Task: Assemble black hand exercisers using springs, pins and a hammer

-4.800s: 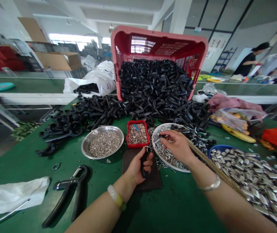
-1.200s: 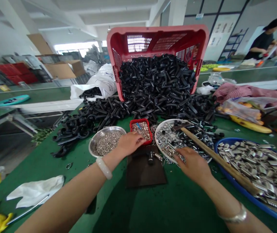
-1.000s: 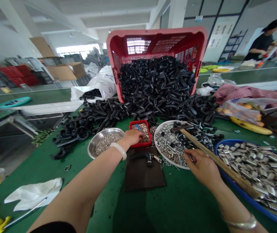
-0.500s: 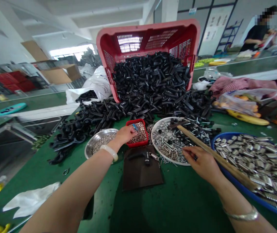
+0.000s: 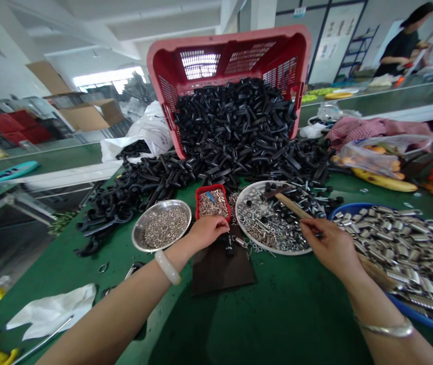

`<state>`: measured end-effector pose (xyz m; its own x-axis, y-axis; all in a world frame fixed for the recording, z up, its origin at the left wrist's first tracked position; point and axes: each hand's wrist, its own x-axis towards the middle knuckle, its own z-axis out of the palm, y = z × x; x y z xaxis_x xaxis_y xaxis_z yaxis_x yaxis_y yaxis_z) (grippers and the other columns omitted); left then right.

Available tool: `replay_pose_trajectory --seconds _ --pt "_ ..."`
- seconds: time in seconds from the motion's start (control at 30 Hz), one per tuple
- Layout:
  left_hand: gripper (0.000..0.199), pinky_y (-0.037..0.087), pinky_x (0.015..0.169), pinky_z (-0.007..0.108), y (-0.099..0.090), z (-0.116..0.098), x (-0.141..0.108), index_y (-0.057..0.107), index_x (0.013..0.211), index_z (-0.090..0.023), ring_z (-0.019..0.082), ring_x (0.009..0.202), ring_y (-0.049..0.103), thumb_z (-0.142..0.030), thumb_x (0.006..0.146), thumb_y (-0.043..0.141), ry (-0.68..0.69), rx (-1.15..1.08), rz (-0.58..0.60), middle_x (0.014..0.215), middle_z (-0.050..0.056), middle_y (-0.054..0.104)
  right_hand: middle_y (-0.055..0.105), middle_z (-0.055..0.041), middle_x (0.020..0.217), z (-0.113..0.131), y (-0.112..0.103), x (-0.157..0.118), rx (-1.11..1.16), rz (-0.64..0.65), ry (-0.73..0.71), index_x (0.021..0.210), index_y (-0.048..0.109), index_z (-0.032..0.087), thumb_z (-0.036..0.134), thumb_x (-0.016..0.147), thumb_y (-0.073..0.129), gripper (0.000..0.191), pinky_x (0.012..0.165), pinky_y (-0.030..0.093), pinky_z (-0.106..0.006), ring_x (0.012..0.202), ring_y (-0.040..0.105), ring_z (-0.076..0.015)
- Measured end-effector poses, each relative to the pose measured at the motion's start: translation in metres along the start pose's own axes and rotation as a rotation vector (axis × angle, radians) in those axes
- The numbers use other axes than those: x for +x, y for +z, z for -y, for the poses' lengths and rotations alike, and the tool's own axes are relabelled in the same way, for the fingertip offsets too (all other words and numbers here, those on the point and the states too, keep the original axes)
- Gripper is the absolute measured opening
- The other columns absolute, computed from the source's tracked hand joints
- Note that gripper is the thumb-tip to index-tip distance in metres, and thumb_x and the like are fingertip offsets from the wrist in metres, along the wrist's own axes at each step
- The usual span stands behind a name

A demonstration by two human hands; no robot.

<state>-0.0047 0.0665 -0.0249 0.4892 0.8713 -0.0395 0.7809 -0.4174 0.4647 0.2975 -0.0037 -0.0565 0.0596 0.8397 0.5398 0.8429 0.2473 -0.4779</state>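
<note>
My left hand (image 5: pixel 207 232) rests at the top edge of a dark mat (image 5: pixel 220 274), its fingertips at a small black part with a metal end (image 5: pixel 229 244). Whether it holds anything is hidden. Behind it sits a red tray of small metal pins (image 5: pixel 212 204). My right hand (image 5: pixel 328 244) is pinched above the rim of a white plate (image 5: pixel 277 252) of mixed screws and nuts. A wooden-handled hammer (image 5: pixel 296 210) lies across the plate beside that hand. Anything between those fingertips is too small to tell.
A tipped red crate (image 5: pixel 227 45) spills black plastic parts (image 5: pixel 235 116) behind the plate. A steel bowl of rings (image 5: pixel 161 225) stands left, and a blue basin of metal sleeves (image 5: pixel 356 207) right. Co-workers (image 5: pixel 404 45) stand at a far table.
My left hand has moved from the red tray down to the black part on the mat. My right hand has shifted right, away from the plate's contents.
</note>
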Motion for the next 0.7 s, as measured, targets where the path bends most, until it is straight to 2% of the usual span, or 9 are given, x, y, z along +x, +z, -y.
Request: replay_pose_trajectory --seconds 0.1,0.27,0.4,0.47,0.53,0.63,0.7 --pt "0.017 0.042 0.069 0.026 0.004 -0.003 0.001 0.063 0.084 -0.022 0.016 0.079 0.058 -0.031 0.079 0.05 -0.017 0.134 -0.008 0.086 0.001 0.066 0.065 -0.0077 0.086 0.001 0.0 0.0 -0.002 0.009 0.0 0.091 0.062 0.017 0.034 0.081 0.047 0.025 0.071 0.048 -0.031 0.076 0.059 -0.018" --pt "0.018 0.042 0.072 0.031 0.003 -0.022 0.001 0.061 0.081 -0.018 0.02 0.083 0.056 -0.023 0.083 0.044 0.144 0.397 0.021 0.085 0.007 0.062 0.065 -0.0081 0.085 0.003 -0.004 0.001 -0.024 -0.007 0.003 0.093 0.062 0.017 0.034 0.082 0.045 0.026 0.07 0.048 -0.031 0.075 0.059 -0.0182" --pt "0.023 0.042 0.075 0.033 0.007 -0.027 0.002 0.061 0.08 -0.016 0.021 0.086 0.055 -0.016 0.084 0.038 0.217 0.449 0.05 0.084 0.009 0.06 0.063 -0.0106 0.089 0.002 -0.012 0.001 -0.276 -0.045 -0.002 0.095 0.061 0.016 0.035 0.081 0.044 0.029 0.072 0.047 -0.035 0.083 0.058 -0.023" --pt "0.022 0.043 0.073 0.032 0.009 -0.022 0.0 0.062 0.081 -0.018 0.02 0.084 0.055 -0.024 0.085 0.041 0.22 0.42 0.043 0.083 0.007 0.061 0.062 -0.0136 0.092 0.0 -0.017 0.0 -0.482 0.019 0.026 0.096 0.062 0.016 0.037 0.08 0.045 0.032 0.068 0.047 -0.04 0.085 0.057 -0.0278" --pt "0.025 0.043 0.074 0.03 0.01 -0.015 -0.005 0.064 0.085 -0.021 0.018 0.085 0.056 -0.033 0.085 0.042 0.223 0.368 0.007 0.087 0.005 0.061 0.061 -0.0156 0.09 -0.004 -0.02 -0.001 -0.634 0.118 0.07 0.097 0.061 0.016 0.038 0.078 0.046 0.033 0.06 0.047 -0.041 0.079 0.058 -0.0297" --pt "0.034 0.041 0.081 0.031 0.008 -0.006 -0.019 0.059 0.105 -0.024 0.02 0.097 0.053 -0.044 0.083 0.042 0.25 0.291 -0.056 0.105 0.006 0.059 0.061 -0.0153 0.083 -0.012 -0.022 0.005 -0.674 0.237 0.103 0.096 0.061 0.015 0.038 0.076 0.046 0.033 0.054 0.045 -0.038 0.07 0.059 -0.0274" --pt "0.051 0.038 0.087 0.036 0.007 -0.004 -0.031 0.051 0.117 -0.022 0.023 0.104 0.049 -0.054 0.077 0.046 0.257 0.277 -0.062 0.117 0.008 0.054 0.062 -0.0149 0.079 -0.018 -0.025 0.016 -0.65 0.311 0.111 0.092 0.061 0.014 0.038 0.075 0.047 0.032 0.055 0.045 -0.037 0.069 0.06 -0.0266"
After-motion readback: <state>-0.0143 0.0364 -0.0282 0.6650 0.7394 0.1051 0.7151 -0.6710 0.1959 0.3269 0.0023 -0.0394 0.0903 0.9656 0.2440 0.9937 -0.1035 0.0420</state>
